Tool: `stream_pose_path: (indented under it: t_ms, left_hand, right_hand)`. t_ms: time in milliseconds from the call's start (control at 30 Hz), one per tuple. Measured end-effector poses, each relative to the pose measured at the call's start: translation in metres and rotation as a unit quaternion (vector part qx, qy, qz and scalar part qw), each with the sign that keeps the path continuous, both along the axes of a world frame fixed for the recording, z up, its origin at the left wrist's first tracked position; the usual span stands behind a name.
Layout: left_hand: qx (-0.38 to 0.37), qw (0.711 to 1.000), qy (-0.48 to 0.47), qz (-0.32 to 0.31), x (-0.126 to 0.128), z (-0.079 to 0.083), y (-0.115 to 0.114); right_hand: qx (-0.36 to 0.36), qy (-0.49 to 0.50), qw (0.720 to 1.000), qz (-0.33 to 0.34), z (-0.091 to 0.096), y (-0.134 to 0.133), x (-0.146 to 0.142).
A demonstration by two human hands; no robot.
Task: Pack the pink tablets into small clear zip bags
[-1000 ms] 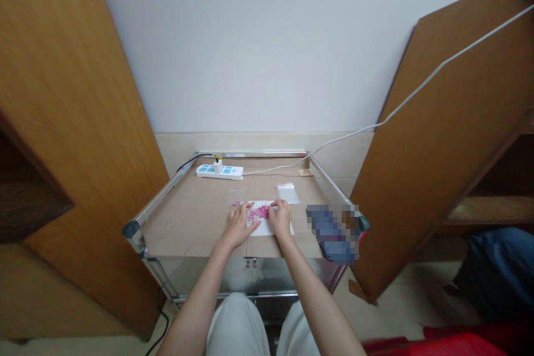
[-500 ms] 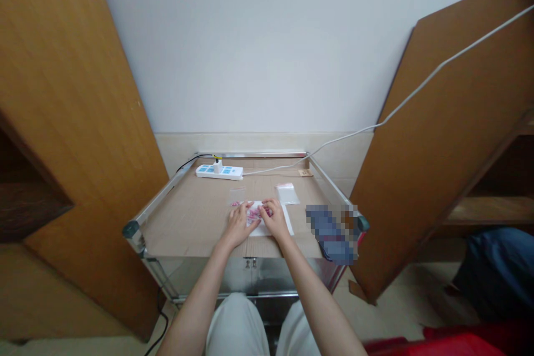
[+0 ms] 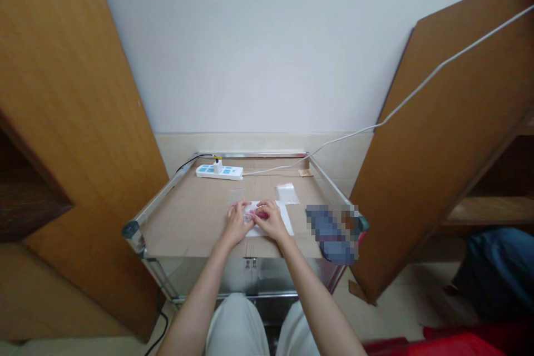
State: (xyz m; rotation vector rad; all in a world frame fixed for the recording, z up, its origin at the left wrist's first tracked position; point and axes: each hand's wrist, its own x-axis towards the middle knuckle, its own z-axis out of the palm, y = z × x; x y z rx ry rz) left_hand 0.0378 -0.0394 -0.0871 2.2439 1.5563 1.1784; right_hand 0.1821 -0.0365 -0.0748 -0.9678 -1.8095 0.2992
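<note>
Over a white sheet of paper, my two hands work close together on a small pink-and-clear piece. My left hand holds its left side with the fingers curled and the thumb pointing inward. Bent over from the right, my right hand pinches the same piece near my left thumb. Beneath its curved fingers shows a dark pink-red clump, too small to name. Clear plastic bags lie just beyond my right hand. Another clear bag is flat beyond my left hand.
A white power strip with a plug stands at the back left; its white cable runs up to the right. A blurred-out dark blue item lies at the right edge of the brown-topped table. Wooden panels flank both sides.
My right hand has shifted slightly left, its thumb now beside my left thumb. The pink material looked spread out between the hands before; now it is gathered, with a darker clump under the right fingers.
</note>
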Motion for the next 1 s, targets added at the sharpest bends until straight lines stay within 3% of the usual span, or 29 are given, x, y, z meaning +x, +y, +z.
stream_pose_path:
  t_ms: [233, 467, 667, 1000]
  left_hand:
    - [-0.062, 0.980, -0.186, -0.032, -0.004, -0.001, 0.006]
    - [-0.205, 0.882, -0.409, -0.114, -0.008, 0.003, 0.008]
    - [-0.219, 0.866, -0.441, -0.090, -0.009, 0.013, 0.002]
    - [-0.224, 0.848, -0.475, -0.069, -0.011, 0.012, 0.002]
  right_hand:
    - [-0.013, 0.020, 1.000, 0.014, -0.003, 0.007, 0.003]
    - [-0.016, 0.035, 0.999, -0.007, -0.003, 0.008, 0.003]
    - [-0.019, 0.042, 0.999, -0.014, -0.002, 0.006, 0.003]
    - [-0.013, 0.062, 0.998, 0.009, 0.000, 0.004, 0.002]
